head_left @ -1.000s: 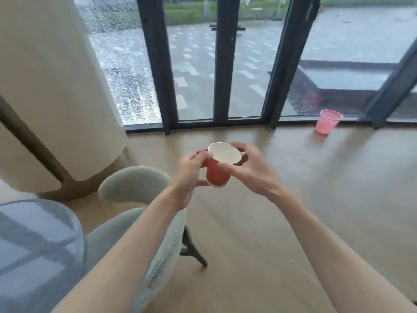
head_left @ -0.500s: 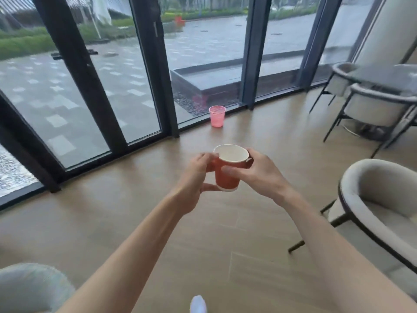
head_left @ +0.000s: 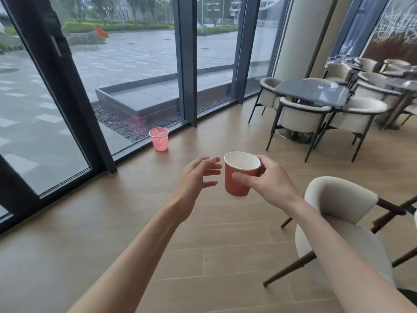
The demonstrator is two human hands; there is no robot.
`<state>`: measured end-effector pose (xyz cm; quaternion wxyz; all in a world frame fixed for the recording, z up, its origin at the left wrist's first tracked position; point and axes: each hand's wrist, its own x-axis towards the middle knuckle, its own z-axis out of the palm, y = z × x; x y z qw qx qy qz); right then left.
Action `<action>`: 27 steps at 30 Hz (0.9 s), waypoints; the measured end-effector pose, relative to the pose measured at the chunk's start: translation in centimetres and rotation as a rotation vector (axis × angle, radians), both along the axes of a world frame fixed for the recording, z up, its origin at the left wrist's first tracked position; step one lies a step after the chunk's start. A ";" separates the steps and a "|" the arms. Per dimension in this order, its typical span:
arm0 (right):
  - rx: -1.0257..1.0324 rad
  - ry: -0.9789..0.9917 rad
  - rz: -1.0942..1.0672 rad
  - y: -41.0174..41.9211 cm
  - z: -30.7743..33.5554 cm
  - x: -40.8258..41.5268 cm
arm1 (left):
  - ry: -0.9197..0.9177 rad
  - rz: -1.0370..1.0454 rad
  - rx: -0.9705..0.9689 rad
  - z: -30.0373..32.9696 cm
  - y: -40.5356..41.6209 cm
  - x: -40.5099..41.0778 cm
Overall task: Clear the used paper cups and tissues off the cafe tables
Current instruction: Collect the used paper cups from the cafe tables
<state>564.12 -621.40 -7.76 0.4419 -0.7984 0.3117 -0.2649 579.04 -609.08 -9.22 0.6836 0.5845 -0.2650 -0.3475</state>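
A: Right hand [head_left: 269, 181] has the cup [head_left: 240, 175], thumb across the near side, fingers wrapped round the far side just under the rim.

B: And it's off any table, held in the air over the floor [head_left: 135, 222], in front of the person.

A: Red outside, white inside, mouth up, tilted a touch. Whether anything lies in the bottom, I cannot tell from here.

B: Left hand [head_left: 198, 177]?

A: Loose and empty, fingers spread and reaching toward the cup. The fingertips [head_left: 215, 159] sit just beside the rim, a small gap between them and the cup. Not touching.

B: So one hand gripping, one hand holding nothing.

A: Exactly. Both forearms bare, stretched out from the bottom of the view.

B: What's around them?

A: A pink mesh bin [head_left: 159, 139] stands upright on the floor by the window [head_left: 135, 64], beyond the left hand and well apart from the cup.

B: To the right?

A: A cream chair [head_left: 338, 199] with dark legs, close under the right forearm. Farther back, a dark grey table [head_left: 313, 90] ringed by more cream chairs, next to a pale column [head_left: 300, 37].

B: Anything on that table?

A: Only glare on its top, as far as I can make out. More tables and chairs behind it, too small to read.
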 end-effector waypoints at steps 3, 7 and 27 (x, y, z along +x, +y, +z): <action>-0.003 -0.002 -0.061 -4.3 0.4 1.7 | -0.031 -0.013 -0.023 0.9 -5.0 2.7; 0.000 -0.022 -0.139 -10.7 0.1 3.3 | -0.083 -0.094 -0.036 0.8 -12.3 4.6; -0.034 -0.114 -0.319 -54.9 0.2 7.1 | -0.176 -0.315 -0.057 2.3 -58.8 9.9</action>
